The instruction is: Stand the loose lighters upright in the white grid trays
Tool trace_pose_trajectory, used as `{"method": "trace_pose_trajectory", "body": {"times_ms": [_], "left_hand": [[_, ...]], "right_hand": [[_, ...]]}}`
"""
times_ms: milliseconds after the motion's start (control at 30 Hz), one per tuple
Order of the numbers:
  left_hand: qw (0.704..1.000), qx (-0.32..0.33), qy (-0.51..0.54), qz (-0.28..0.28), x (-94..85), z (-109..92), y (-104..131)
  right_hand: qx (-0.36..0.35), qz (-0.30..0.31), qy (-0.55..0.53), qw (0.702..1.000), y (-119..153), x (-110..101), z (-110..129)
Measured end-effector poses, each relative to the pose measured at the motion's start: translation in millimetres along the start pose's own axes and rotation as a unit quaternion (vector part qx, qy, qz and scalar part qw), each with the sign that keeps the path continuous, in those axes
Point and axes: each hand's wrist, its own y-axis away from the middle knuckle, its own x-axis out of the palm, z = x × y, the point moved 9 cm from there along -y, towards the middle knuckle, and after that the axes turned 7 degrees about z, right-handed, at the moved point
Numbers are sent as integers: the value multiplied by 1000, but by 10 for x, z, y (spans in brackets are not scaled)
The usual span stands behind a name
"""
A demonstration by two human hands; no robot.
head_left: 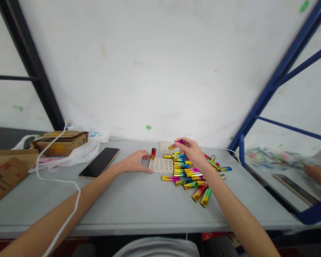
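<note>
Tray (162, 165), upright tube (153, 154) at its back-left corner, left hand (136, 161) parted at its left edge, right hand (192, 151) pinching second tube (173, 146), tube pile (179, 170) rightward.

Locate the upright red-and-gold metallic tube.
Head view, just left of centre: the tube stands at the far-left corner of the nearer white gridded tray, beside the left hand.

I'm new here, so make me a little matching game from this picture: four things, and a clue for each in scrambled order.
1. Left hand
2. Right hand
3. Phone
4. Standing tube

A. Lies flat, dark screen up
B. Holds a raised tube
C. Red and gold
D. Thumb by the near tray

Pairs: 1-D, 2-B, 3-A, 4-C
</note>
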Motion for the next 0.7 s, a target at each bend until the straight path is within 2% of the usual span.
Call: {"method": "trace_pose_trajectory", "body": {"times_ms": [133, 333, 467, 567, 700], "left_hand": [[1000, 7, 2, -5, 3, 8, 0], [1000, 8, -2, 0, 9, 2, -5], [1000, 6, -8, 5, 10, -1, -5], [1000, 5, -9, 6, 3, -5, -5], [1000, 0, -10, 6, -4, -8, -4]], "right_hand": [[12, -25, -123, 992, -153, 97, -252], [41, 53, -159, 985, 2, 416, -406], [77, 29, -76, 994, 30, 483, -513], [51, -25, 47, 997, 13, 441, -497], [41, -81, 169, 981, 38, 402, -474]]}}
